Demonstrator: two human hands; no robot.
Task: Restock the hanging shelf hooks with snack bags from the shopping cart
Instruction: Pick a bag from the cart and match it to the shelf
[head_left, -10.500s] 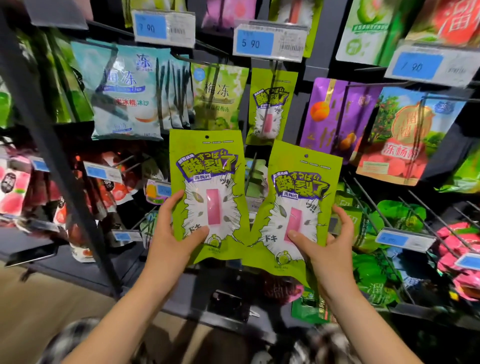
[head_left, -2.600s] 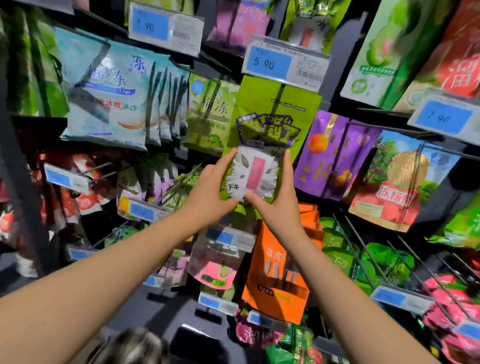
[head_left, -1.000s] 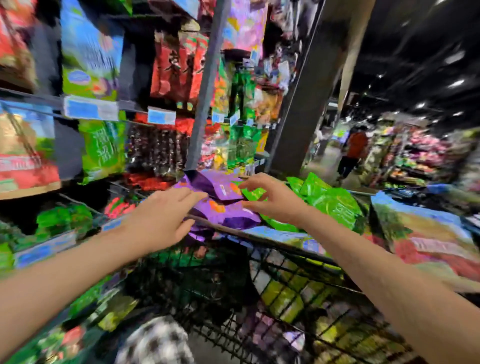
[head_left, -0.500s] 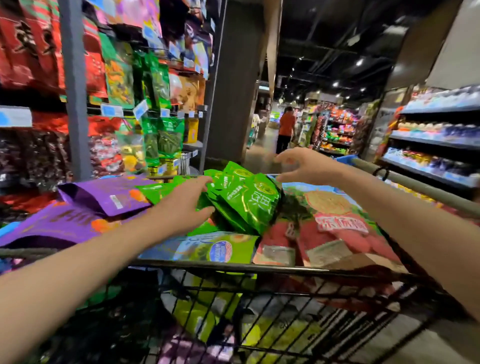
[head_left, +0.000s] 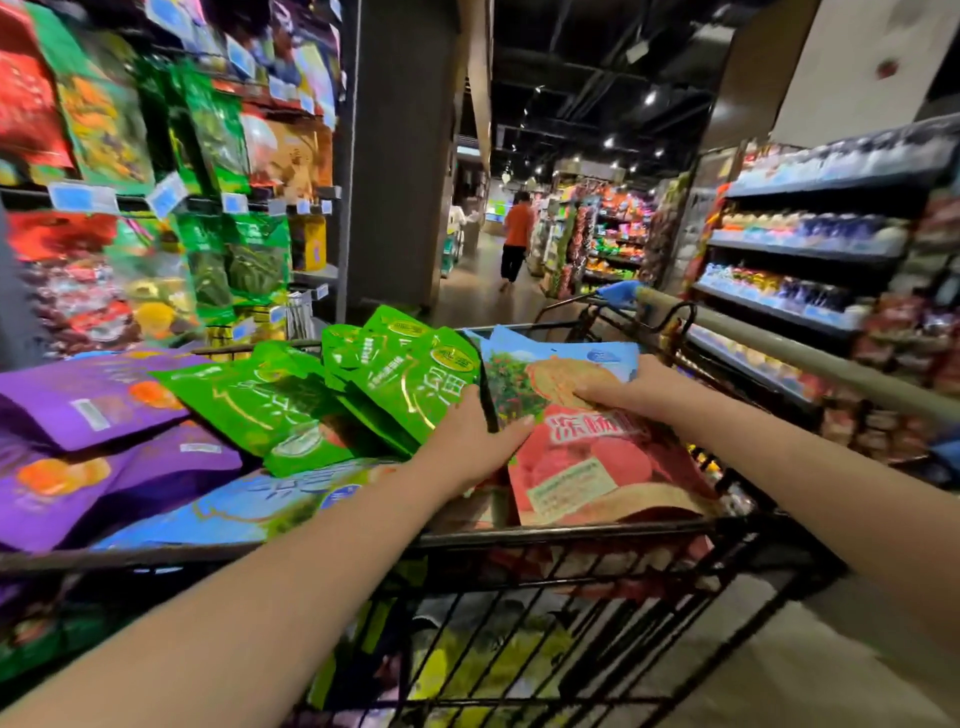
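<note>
Grip: left hand (head_left: 467, 441) and right hand (head_left: 631, 387) both pinch glossy red-and-blue snack bag (head_left: 587, 467) atop black wire shopping cart (head_left: 571, 536).

Grey pillar (head_left: 400, 156), person in orange shirt (head_left: 517, 234), bottle shelves (head_left: 810, 234)

purple bags (head_left: 98, 400), green bags (head_left: 291, 400), red-and-blue bag (head_left: 582, 447), black cart (head_left: 519, 540).

bags fill the shopping cart (head_left: 571, 538) to its rim: purple bags (head_left: 88, 400) at the left edge, green bags (head_left: 291, 410) mid-cart, a red bag (head_left: 587, 467) right. open air above; a handle bar (head_left: 810, 358) lines the right edge.
</note>
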